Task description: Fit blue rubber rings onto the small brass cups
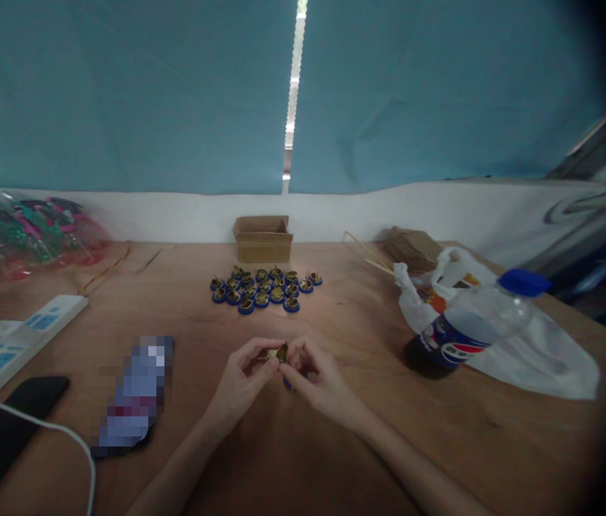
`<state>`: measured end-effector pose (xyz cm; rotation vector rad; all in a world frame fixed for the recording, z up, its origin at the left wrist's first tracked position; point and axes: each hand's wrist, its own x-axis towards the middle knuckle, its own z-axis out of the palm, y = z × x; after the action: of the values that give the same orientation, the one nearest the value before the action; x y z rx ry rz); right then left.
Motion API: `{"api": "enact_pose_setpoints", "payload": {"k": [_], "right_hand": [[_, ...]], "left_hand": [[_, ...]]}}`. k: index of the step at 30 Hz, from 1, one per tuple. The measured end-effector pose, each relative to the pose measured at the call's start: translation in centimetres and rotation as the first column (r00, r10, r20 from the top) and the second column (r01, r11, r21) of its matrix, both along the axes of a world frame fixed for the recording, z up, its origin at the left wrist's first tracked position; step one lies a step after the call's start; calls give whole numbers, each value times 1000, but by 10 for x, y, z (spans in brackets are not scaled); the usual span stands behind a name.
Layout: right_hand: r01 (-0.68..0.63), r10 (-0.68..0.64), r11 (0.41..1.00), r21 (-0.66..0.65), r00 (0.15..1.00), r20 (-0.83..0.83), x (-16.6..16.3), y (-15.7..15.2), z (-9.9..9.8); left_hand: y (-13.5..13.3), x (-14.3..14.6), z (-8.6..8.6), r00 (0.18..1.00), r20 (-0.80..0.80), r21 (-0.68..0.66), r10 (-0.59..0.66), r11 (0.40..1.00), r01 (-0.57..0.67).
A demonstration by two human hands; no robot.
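My left hand (249, 373) is closed, its thumb and fingers pinching a small gold-coloured metal piece (275, 354). Close against it, my right hand (316, 373) also has its fingertips closed at the piece's right side. A bit of blue (288, 384) shows below the right fingers; whether it joins the metal piece I cannot tell. Beyond both hands, several small gold-coloured metal pieces with round blue bases (262, 296) stand grouped on the wooden table (367, 315). Fingers hide part of what is held.
An open cardboard box (263, 247) stands behind the group. To the right, a Pepsi bottle (464, 333) leans on a white plastic bag (555, 358), near folded cardboard (413, 247). At left lie a blurred-out phone (138, 394), a power strip (28, 344), a black slab (12, 423) and wrapped items (28, 233).
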<state>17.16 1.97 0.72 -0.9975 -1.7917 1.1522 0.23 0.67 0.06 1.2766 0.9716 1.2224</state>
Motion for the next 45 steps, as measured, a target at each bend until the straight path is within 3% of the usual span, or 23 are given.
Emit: {"api": "enact_pose_setpoints", "payload": {"k": [7, 16, 23, 45], "right_hand": [[-56, 59, 998, -26, 991, 121, 1, -1, 5], [-14, -1, 995, 99, 988, 152, 2, 2, -1], [-38, 8, 988, 150, 980, 198, 2, 2, -1], [-29, -54, 963, 269, 954, 296, 0, 4, -3]], "left_hand": [[-1, 1, 0, 1000, -5, 6, -7, 1000, 7], [1, 2, -3, 1000, -13, 28, -19, 999, 19], [-1, 4, 4, 999, -38, 16, -6, 1000, 7], [2, 4, -2, 999, 3, -175, 36, 984, -35]]}}
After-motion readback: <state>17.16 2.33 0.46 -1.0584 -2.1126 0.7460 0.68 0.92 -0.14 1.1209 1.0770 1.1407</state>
